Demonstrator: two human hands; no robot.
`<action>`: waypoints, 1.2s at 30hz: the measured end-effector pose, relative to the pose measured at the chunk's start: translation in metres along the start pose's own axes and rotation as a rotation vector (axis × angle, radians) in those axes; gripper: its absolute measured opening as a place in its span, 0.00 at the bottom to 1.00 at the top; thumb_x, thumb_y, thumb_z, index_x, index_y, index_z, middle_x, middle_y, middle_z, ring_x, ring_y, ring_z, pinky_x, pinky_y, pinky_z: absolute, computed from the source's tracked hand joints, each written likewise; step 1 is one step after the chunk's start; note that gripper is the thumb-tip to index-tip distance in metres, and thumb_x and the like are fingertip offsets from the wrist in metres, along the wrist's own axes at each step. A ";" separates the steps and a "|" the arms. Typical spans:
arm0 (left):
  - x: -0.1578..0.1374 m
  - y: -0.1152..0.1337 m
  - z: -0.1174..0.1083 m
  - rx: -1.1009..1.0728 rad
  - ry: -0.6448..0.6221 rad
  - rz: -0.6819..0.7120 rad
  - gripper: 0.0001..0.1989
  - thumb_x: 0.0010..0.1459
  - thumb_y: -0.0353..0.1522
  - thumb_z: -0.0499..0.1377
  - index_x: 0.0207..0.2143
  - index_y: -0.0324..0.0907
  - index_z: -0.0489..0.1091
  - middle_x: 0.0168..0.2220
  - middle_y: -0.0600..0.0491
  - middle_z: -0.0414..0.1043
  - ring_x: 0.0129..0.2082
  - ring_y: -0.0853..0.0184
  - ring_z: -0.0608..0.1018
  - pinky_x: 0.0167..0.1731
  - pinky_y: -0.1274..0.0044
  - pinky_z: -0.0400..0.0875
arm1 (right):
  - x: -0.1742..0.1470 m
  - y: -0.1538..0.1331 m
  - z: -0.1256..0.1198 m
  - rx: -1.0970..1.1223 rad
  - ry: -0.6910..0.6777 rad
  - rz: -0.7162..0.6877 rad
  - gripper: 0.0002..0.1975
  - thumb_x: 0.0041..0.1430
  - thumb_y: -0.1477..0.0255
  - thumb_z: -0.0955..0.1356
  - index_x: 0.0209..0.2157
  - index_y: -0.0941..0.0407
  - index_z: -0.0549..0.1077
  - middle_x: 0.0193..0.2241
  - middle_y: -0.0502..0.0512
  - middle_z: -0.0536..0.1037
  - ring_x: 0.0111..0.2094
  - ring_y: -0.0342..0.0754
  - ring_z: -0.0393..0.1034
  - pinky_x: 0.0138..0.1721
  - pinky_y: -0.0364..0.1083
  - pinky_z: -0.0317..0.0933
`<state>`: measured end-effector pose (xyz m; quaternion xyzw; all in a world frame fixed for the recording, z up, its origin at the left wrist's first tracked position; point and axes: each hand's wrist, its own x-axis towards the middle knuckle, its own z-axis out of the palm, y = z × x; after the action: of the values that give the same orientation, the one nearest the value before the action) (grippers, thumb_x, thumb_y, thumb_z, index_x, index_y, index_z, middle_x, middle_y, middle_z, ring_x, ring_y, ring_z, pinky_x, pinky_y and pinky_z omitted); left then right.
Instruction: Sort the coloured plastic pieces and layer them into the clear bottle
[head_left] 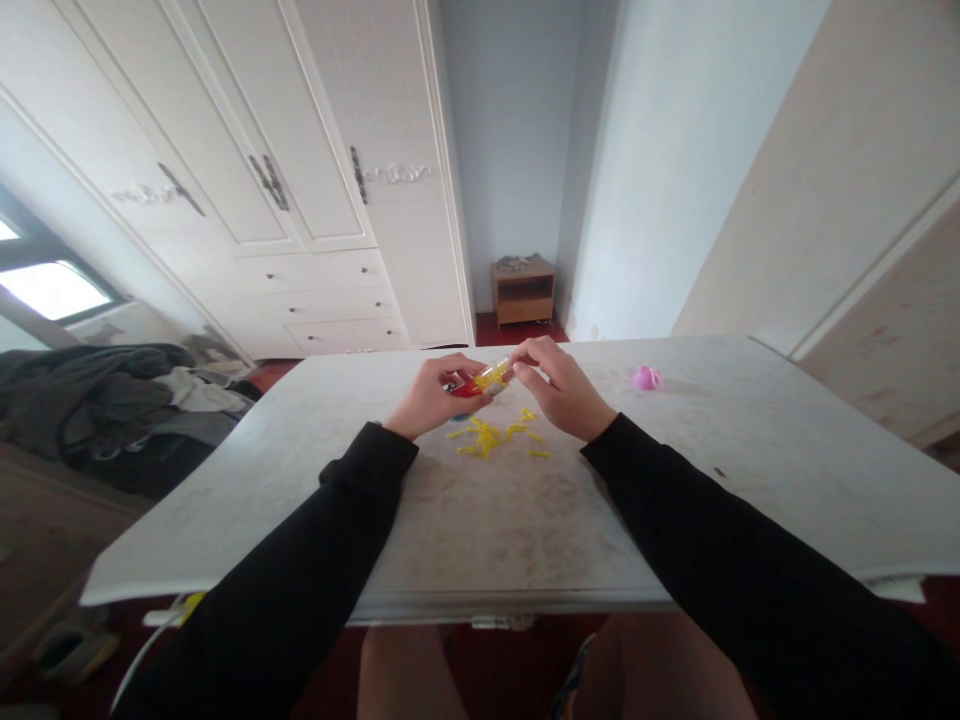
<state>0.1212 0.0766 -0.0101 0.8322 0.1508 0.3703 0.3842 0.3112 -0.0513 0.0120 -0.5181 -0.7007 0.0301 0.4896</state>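
Note:
My left hand (433, 396) is wrapped round a small clear bottle (493, 375) with a red part near the palm and yellow bits inside. The bottle lies tilted, its clear end toward the right. At that end are the fingertips of my right hand (568, 396), pinched together; whatever they hold is too small to make out. Just below both hands, a loose pile of thin yellow strips (486, 436) lies on the white table (495, 540). Something blue, partly hidden, shows under my left hand.
A pink round object (646, 378) sits on the table to the right. A small dark scrap (720, 472) lies nearer. Piled clothes (142, 410) are beyond the left edge. A white wardrobe (315, 200) and a wooden nightstand (523, 296) stand behind the table.

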 end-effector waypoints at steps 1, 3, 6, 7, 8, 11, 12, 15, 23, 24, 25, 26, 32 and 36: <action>0.000 0.000 0.000 -0.006 -0.002 0.002 0.16 0.47 0.34 0.73 0.40 0.40 0.82 0.37 0.48 0.80 0.33 0.68 0.76 0.35 0.74 0.72 | 0.000 -0.001 -0.001 -0.022 -0.007 -0.005 0.10 0.69 0.69 0.63 0.34 0.54 0.73 0.36 0.57 0.77 0.45 0.54 0.72 0.50 0.54 0.63; 0.000 0.000 0.000 -0.017 -0.001 0.005 0.16 0.47 0.34 0.74 0.40 0.40 0.82 0.37 0.48 0.80 0.33 0.68 0.76 0.35 0.74 0.71 | 0.001 -0.001 -0.002 -0.027 -0.004 -0.004 0.14 0.70 0.69 0.62 0.32 0.54 0.76 0.34 0.57 0.78 0.46 0.54 0.70 0.50 0.53 0.62; 0.000 -0.001 0.000 -0.026 0.008 0.011 0.16 0.46 0.34 0.74 0.39 0.41 0.82 0.37 0.48 0.80 0.33 0.68 0.76 0.34 0.75 0.71 | 0.002 0.000 -0.002 -0.011 0.025 -0.035 0.18 0.71 0.70 0.61 0.30 0.55 0.78 0.33 0.56 0.78 0.45 0.53 0.68 0.50 0.54 0.61; 0.000 -0.001 0.000 -0.028 0.011 0.012 0.16 0.46 0.34 0.74 0.39 0.41 0.83 0.37 0.48 0.80 0.33 0.68 0.76 0.33 0.75 0.71 | 0.002 0.000 -0.002 -0.014 0.036 -0.049 0.18 0.71 0.70 0.61 0.29 0.55 0.78 0.33 0.56 0.77 0.44 0.53 0.68 0.50 0.54 0.61; 0.000 -0.001 0.000 -0.029 0.012 0.013 0.15 0.46 0.34 0.74 0.39 0.41 0.83 0.36 0.48 0.80 0.32 0.68 0.76 0.33 0.75 0.70 | 0.002 0.000 -0.002 -0.022 0.047 -0.058 0.19 0.71 0.70 0.62 0.28 0.55 0.78 0.33 0.56 0.76 0.44 0.53 0.67 0.51 0.54 0.60; 0.001 0.000 0.000 -0.038 0.017 0.014 0.15 0.46 0.34 0.74 0.38 0.41 0.83 0.36 0.49 0.80 0.32 0.68 0.75 0.32 0.76 0.70 | 0.002 -0.001 -0.002 -0.039 0.074 -0.056 0.20 0.71 0.69 0.62 0.27 0.54 0.78 0.33 0.56 0.73 0.43 0.53 0.65 0.50 0.54 0.59; 0.001 0.000 -0.001 -0.043 0.019 0.013 0.15 0.46 0.33 0.74 0.38 0.41 0.83 0.36 0.49 0.81 0.32 0.68 0.75 0.32 0.76 0.70 | 0.003 -0.001 -0.002 -0.037 0.081 -0.058 0.20 0.71 0.69 0.61 0.27 0.54 0.78 0.32 0.55 0.73 0.42 0.52 0.65 0.50 0.54 0.59; 0.001 0.001 -0.001 -0.052 0.027 0.013 0.14 0.46 0.33 0.74 0.37 0.41 0.82 0.35 0.49 0.81 0.32 0.68 0.76 0.33 0.75 0.71 | 0.003 -0.002 -0.004 -0.019 0.107 -0.063 0.18 0.71 0.69 0.61 0.29 0.54 0.76 0.32 0.54 0.74 0.41 0.52 0.66 0.50 0.55 0.58; 0.001 -0.001 -0.001 -0.046 0.025 0.016 0.14 0.46 0.34 0.74 0.37 0.41 0.82 0.36 0.49 0.81 0.32 0.68 0.76 0.34 0.74 0.73 | 0.003 0.000 -0.005 -0.014 0.173 -0.035 0.15 0.70 0.68 0.62 0.29 0.53 0.73 0.33 0.54 0.75 0.40 0.51 0.68 0.48 0.54 0.59; 0.001 -0.001 -0.001 -0.047 0.027 0.016 0.14 0.46 0.34 0.74 0.37 0.41 0.82 0.36 0.49 0.81 0.32 0.68 0.76 0.34 0.74 0.72 | 0.003 0.001 -0.005 -0.018 0.175 -0.033 0.16 0.70 0.68 0.62 0.29 0.53 0.74 0.33 0.54 0.75 0.41 0.52 0.68 0.49 0.55 0.59; 0.001 0.000 -0.001 -0.049 0.028 0.015 0.15 0.46 0.34 0.74 0.38 0.41 0.82 0.37 0.49 0.81 0.32 0.68 0.76 0.34 0.74 0.72 | 0.003 0.002 -0.005 -0.022 0.172 -0.029 0.17 0.71 0.68 0.61 0.29 0.54 0.75 0.34 0.55 0.74 0.42 0.52 0.68 0.50 0.55 0.59; 0.001 0.000 -0.001 -0.052 0.027 0.014 0.15 0.45 0.34 0.74 0.38 0.41 0.83 0.36 0.49 0.80 0.32 0.68 0.76 0.34 0.74 0.72 | 0.003 0.003 -0.004 -0.025 0.160 -0.022 0.18 0.71 0.68 0.61 0.28 0.54 0.76 0.35 0.55 0.74 0.43 0.53 0.67 0.51 0.56 0.59; 0.000 0.002 -0.001 -0.040 -0.005 0.029 0.16 0.46 0.34 0.74 0.39 0.41 0.83 0.35 0.49 0.79 0.31 0.69 0.75 0.33 0.75 0.71 | 0.001 0.003 0.000 -0.037 -0.053 0.050 0.21 0.73 0.65 0.60 0.32 0.53 0.82 0.52 0.57 0.75 0.55 0.56 0.61 0.64 0.62 0.52; -0.001 0.002 0.000 -0.009 -0.051 0.062 0.17 0.46 0.35 0.74 0.41 0.41 0.84 0.34 0.49 0.78 0.29 0.70 0.74 0.31 0.75 0.71 | -0.001 -0.001 -0.001 -0.024 -0.187 0.109 0.24 0.74 0.60 0.59 0.33 0.51 0.83 0.62 0.54 0.70 0.61 0.58 0.56 0.67 0.67 0.46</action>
<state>0.1206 0.0754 -0.0090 0.8440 0.1133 0.3612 0.3799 0.3112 -0.0530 0.0120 -0.5562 -0.7144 0.0962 0.4136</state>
